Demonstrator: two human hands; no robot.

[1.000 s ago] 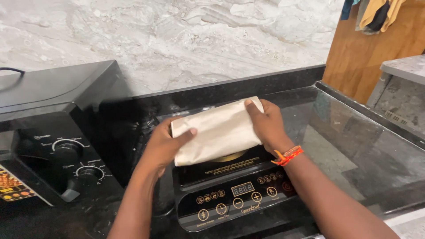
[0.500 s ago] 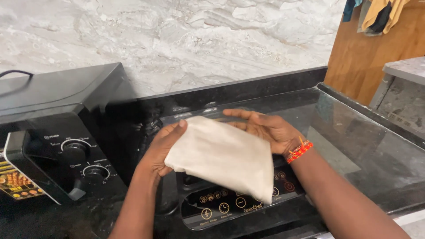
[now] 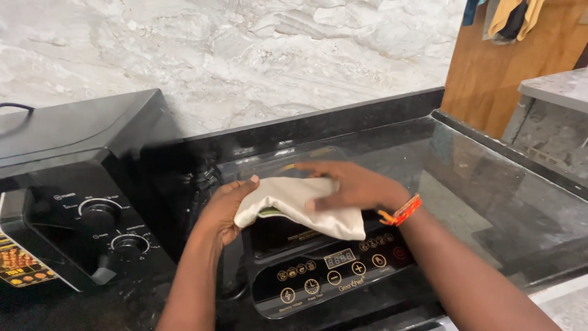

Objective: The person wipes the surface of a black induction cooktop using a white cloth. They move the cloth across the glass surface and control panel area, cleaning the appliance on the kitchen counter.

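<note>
A cream cloth (image 3: pixel 294 208), folded over on itself, lies on the glass top of a black induction cooktop (image 3: pixel 324 282). My left hand (image 3: pixel 223 208) grips the cloth's left edge with fingers curled around it. My right hand (image 3: pixel 349 184), with an orange band at the wrist, presses flat on top of the cloth from the right. A sliver of green shows under the fold near the left hand.
A black microwave oven (image 3: pixel 67 190) with two knobs stands at the left on the black countertop (image 3: pixel 490 202). A marble wall (image 3: pixel 245 55) runs behind. A wooden door (image 3: pixel 508 61) with hanging clothes is at the upper right.
The cloth went from lying spread flat, to being lifted and draped, to being folded over. Both hands have closed in on it and my right hand has moved on top.
</note>
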